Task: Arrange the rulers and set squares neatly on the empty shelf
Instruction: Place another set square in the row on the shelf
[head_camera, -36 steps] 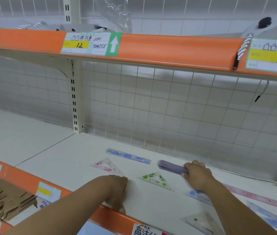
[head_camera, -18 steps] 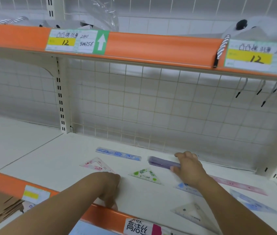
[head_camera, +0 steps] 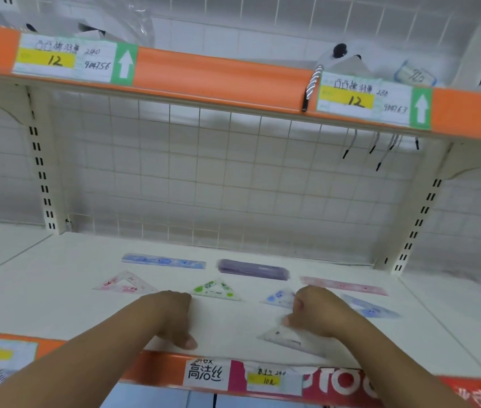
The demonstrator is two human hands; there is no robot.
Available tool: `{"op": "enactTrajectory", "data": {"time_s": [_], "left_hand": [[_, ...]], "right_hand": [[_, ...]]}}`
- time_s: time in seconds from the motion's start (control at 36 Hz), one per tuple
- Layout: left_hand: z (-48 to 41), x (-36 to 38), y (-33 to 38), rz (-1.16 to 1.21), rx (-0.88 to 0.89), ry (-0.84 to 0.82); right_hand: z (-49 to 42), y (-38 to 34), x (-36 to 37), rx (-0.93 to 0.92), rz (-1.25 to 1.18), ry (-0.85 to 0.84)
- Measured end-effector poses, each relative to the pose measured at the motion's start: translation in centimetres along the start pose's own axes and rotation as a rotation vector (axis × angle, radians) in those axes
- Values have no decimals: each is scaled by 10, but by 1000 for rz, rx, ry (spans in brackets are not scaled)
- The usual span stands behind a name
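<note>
On the white shelf [head_camera: 56, 295] a blue ruler [head_camera: 162, 260], a purple ruler stack [head_camera: 252, 269] and a pink ruler [head_camera: 344, 285] lie in a back row. In front of them lie a pink set square [head_camera: 126, 285], a green set square [head_camera: 217, 290] and a blue set square [head_camera: 279, 297]. Another blue piece [head_camera: 373, 309] lies further right. My left hand [head_camera: 174, 319] rests on the shelf near the front edge and holds nothing. My right hand [head_camera: 313, 313], fingers loosely curled, hovers at the far corner of a clear set square [head_camera: 291, 338]; contact is unclear.
An orange price rail [head_camera: 159, 368] with labels runs along the shelf's front. The upper shelf's orange rail [head_camera: 221, 81] hangs overhead. A wire grid back panel [head_camera: 233, 178] and slotted uprights [head_camera: 40, 172] bound the bay. Black-tipped cords [head_camera: 377, 154] dangle at the upper right.
My right hand let go of the purple ruler stack and drew back toward the clear set square near the front. The stack now lies beside the blue ruler. My left hand stayed put.
</note>
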State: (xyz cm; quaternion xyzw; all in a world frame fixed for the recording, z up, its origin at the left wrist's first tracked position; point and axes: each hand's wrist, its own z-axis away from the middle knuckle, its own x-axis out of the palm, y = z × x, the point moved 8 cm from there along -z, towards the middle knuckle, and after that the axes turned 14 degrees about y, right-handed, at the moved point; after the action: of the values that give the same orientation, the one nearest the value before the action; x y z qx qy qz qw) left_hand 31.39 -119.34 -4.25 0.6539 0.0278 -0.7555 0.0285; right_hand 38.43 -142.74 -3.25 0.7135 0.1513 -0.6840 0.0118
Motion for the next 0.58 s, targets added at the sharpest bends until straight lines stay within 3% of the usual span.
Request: {"op": "enactTrajectory", "data": {"time_s": [0.14,0.42,0.58], "left_hand": [[0,1,1,-3,17,6],[1,3,2,16,39,18],[2,5,-1,27,45,11]], "right_hand": [[20,6,17,65,112,-106],[25,1,22,99,77,-96],[30,-17,13,-52,45,-16]]}}
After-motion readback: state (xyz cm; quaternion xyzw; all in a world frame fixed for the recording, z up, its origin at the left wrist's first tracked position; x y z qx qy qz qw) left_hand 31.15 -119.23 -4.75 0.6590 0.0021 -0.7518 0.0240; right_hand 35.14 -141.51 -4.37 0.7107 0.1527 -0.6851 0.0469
